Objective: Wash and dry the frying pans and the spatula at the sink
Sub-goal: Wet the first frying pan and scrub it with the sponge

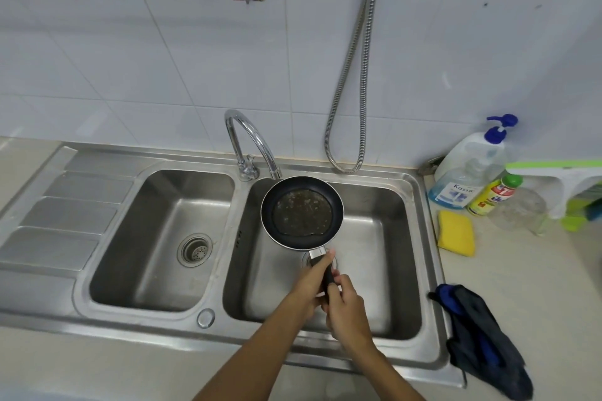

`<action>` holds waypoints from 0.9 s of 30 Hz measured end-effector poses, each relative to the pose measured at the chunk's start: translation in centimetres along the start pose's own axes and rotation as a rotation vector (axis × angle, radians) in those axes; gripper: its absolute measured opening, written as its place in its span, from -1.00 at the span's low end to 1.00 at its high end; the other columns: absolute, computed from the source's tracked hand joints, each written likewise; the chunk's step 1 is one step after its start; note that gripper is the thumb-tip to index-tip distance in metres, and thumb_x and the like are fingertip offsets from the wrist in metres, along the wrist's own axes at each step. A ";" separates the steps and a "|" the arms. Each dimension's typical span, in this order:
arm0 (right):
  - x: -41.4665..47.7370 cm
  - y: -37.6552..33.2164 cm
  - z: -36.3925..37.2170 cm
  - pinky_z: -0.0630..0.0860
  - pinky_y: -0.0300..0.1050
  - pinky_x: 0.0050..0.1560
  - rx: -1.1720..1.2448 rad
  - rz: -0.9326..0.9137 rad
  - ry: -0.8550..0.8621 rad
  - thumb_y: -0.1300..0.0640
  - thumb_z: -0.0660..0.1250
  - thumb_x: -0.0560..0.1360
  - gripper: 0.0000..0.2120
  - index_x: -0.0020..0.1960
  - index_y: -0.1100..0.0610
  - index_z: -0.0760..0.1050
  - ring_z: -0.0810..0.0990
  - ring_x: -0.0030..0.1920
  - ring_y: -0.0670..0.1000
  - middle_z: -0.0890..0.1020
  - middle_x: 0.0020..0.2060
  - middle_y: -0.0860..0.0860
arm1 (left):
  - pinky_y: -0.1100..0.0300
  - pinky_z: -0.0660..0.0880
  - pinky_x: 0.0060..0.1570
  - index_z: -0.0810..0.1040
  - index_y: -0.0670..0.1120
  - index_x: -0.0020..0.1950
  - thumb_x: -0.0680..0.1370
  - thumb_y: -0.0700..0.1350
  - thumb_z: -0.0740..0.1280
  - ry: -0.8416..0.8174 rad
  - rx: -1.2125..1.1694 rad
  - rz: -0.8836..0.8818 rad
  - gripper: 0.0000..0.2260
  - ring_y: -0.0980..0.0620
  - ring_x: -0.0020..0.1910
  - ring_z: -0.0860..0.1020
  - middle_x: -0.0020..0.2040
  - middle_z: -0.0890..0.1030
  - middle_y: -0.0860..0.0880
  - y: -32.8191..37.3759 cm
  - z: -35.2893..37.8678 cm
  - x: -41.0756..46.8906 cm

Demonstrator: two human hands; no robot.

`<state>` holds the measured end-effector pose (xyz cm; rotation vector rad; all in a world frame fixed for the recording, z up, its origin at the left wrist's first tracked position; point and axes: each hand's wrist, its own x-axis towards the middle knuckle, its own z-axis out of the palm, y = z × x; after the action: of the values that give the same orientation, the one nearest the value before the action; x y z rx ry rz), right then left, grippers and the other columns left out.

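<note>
fingers (329, 270) grip handle | hands 2 | frying pan (302, 210) 1 | basins 2

Both forearms reach forward together; the left hand (311, 282) and right hand (343, 306) are closed in adjoining grips.

Even, cool, fairly bright light falls from above, leaving soft glare on the steel sink (420, 225) and chrome tap (242, 127), faint shadows in the basins, slight overall softness, and wide-angle bending toward the edges.
</note>
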<state>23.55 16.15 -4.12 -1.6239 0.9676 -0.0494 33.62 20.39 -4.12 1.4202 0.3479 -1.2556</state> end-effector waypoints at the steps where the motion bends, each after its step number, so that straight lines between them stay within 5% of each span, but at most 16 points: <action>1: -0.2 -0.1 0.0 0.38 -0.19 -0.37 -0.008 -0.003 0.004 0.06 0.12 0.65 -0.84 0.07 -0.10 0.47 0.49 -0.45 -0.12 0.65 -0.29 -0.02 | 0.14 0.51 -0.15 0.60 -0.06 -0.17 0.42 0.26 0.51 0.020 -0.006 -0.003 -0.61 0.00 -0.22 0.61 -0.24 0.66 -0.02 -0.1 0.3 0.2; 6: -1.5 -0.4 0.0 0.50 -0.21 -0.29 -0.060 -0.037 0.042 0.13 0.11 0.66 -0.81 0.13 -0.05 0.47 0.63 -0.28 -0.06 0.67 -0.25 -0.05 | 0.21 0.55 -0.31 0.61 -0.15 -0.22 0.48 -0.11 0.53 0.113 -0.072 0.030 -0.82 0.04 -0.40 0.56 -0.36 0.63 -0.03 -0.5 1.8 0.2; 11: -1.2 0.4 -1.7 0.51 -0.10 -0.16 -0.314 -0.133 0.027 -0.04 0.08 0.68 -0.81 0.11 -0.11 0.46 0.62 -0.17 -0.02 0.62 -0.19 -0.10 | 0.22 0.53 -0.34 0.61 -0.17 -0.24 0.51 -0.20 0.48 0.129 -0.070 0.099 -0.85 0.04 -0.41 0.56 -0.36 0.60 -0.08 -1.3 1.8 0.1; 14: 1.5 1.2 -6.1 0.52 -0.08 -0.01 -0.556 -0.210 0.183 -0.13 0.15 0.64 -0.83 0.10 -0.10 0.45 0.54 0.03 -0.03 0.53 0.03 -0.09 | 0.25 0.50 -0.42 0.63 -0.19 -0.12 0.51 -0.21 0.50 0.155 -0.043 0.179 -0.92 0.07 -0.41 0.58 -0.29 0.63 -0.12 -1.4 0.9 0.1; 16: 4.6 1.6 -10.3 0.51 0.03 0.07 -0.678 -0.234 0.391 -0.05 0.31 0.59 -0.72 0.23 0.07 0.47 0.50 0.12 0.11 0.51 0.14 0.07 | 0.27 0.40 -0.54 0.58 -0.16 -0.12 0.53 -0.22 0.49 0.147 -0.022 0.209 -0.90 0.11 -0.52 0.46 -0.30 0.59 -0.10 -1.2 0.3 0.0; 20: 10.8 1.3 -18.3 0.47 0.22 0.07 -0.822 -0.048 0.657 -0.01 0.43 0.51 -0.51 0.30 0.26 0.43 0.45 0.12 0.39 0.46 0.23 0.37 | 0.28 0.28 -0.60 0.51 -0.15 -0.19 0.52 -0.19 0.51 0.150 -0.005 0.206 -0.80 0.12 -0.58 0.31 -0.41 0.52 -0.04 -1.0 -0.4 0.0; 24: 14.2 1.4 -21.6 0.39 0.23 0.22 -0.867 0.187 0.507 -0.21 0.30 0.55 -0.44 0.44 0.03 0.29 0.39 0.22 0.36 0.38 0.30 0.33 | 0.27 0.26 -0.60 0.45 -0.14 -0.28 0.51 -0.11 0.52 0.184 0.022 0.180 -0.69 0.10 -0.60 0.29 -0.51 0.40 -0.02 -1.5 -0.5 0.0; 27: 15.1 1.7 -21.9 0.40 0.22 0.20 -0.784 0.195 0.484 -0.13 0.33 0.55 -0.48 0.43 0.02 0.30 0.42 0.20 0.36 0.42 0.25 0.34 | 0.28 0.26 -0.60 0.40 -0.11 -0.36 0.53 -0.01 0.51 0.220 0.056 0.154 -0.61 0.07 -0.62 0.29 -0.52 0.36 -0.04 -1.7 -0.4 0.1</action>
<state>21.25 -10.35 -5.58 -2.2741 1.6529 0.0874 32.48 21.25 -5.21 1.6063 0.3469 -0.9939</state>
